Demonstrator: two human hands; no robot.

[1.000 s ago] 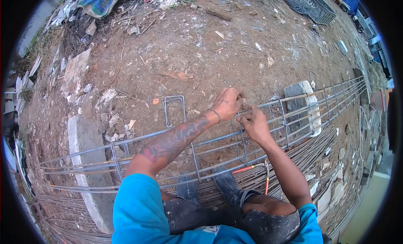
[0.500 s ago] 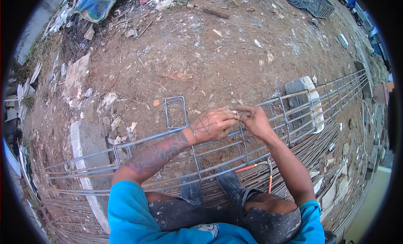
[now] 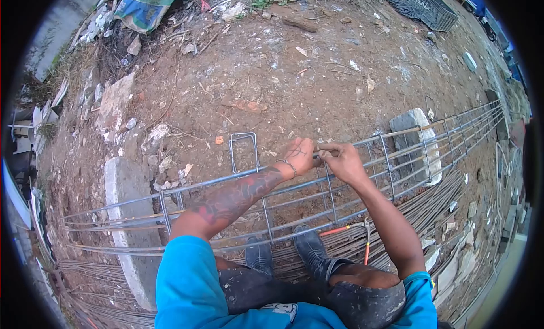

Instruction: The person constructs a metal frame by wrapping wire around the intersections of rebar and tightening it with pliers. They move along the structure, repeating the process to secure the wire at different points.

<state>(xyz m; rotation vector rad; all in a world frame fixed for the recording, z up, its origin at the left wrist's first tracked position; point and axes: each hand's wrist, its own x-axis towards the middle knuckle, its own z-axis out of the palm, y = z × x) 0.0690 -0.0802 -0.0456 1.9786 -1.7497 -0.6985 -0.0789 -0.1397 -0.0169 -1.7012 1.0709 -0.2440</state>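
A long rebar cage [image 3: 300,187] of steel bars and rectangular stirrups [image 3: 389,166] runs across the view in front of my knees. At its far top bar, where a stirrup crosses, my left hand [image 3: 300,153] is closed with its fingers curled away from view. Close beside it, my right hand [image 3: 342,162] pinches thumb and fingers together at the same crossing. Something small and dark shows between the two hands, too small to name. One loose rectangular stirrup [image 3: 232,154] stands against the far side of the cage, left of my hands.
Concrete blocks [image 3: 122,184] [image 3: 409,137] support the cage left and right. Orange-handled pincers [image 3: 367,244] lie near my boots [image 3: 310,247] on a bundle of thin rods [image 3: 422,203]. A dark crate [image 3: 433,12] and a sack [image 3: 146,9] lie on the rubble-strewn dirt.
My left hand has turned, its fingers now pointing away and its forearm steeper. My right hand stays pinched at the crossing. The view has shifted slightly, moving the scene right.
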